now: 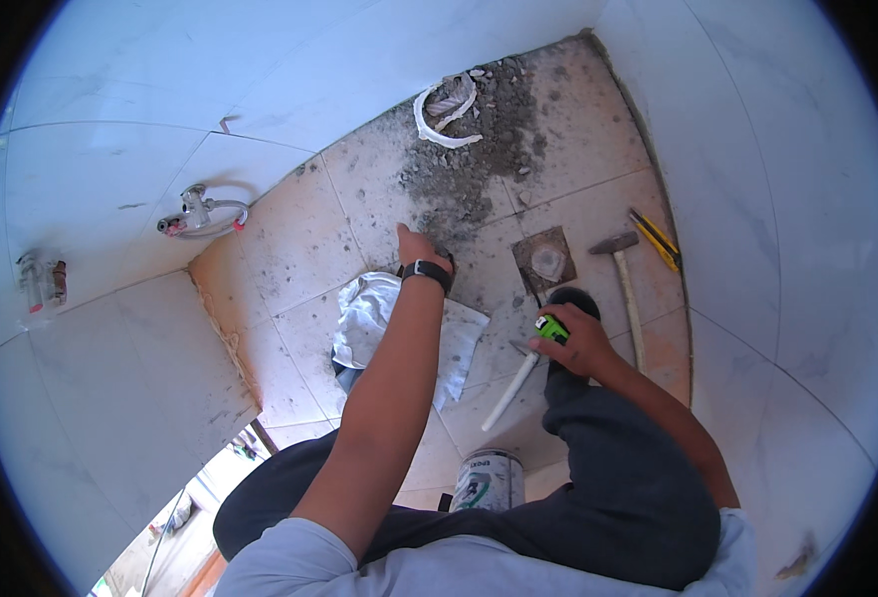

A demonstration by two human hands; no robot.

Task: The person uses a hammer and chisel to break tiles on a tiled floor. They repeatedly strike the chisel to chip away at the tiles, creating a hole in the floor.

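My right hand [586,343] is closed round a green and black tape measure [551,328], just above my dark shoe [574,300]. Below it on the tiles lies a white-handled tool [510,394], its head partly hidden. My left hand [424,249], below a black wristwatch [427,270], reaches down over the floor at the near edge of the grey rubble. Its thumb sticks out, but the other fingers are mostly hidden, and a dark patch beside them cannot be made out. Near that wrist lies a crumpled white cloth [367,316].
Grey rubble [498,129] surrounds a broken white pipe ring [421,117] by the far wall. A square floor drain [546,261], a hammer [633,303] and a yellow utility knife [660,243] lie rightward. A paint can [490,482] stands between my legs. A valve [196,207] juts from the left wall.
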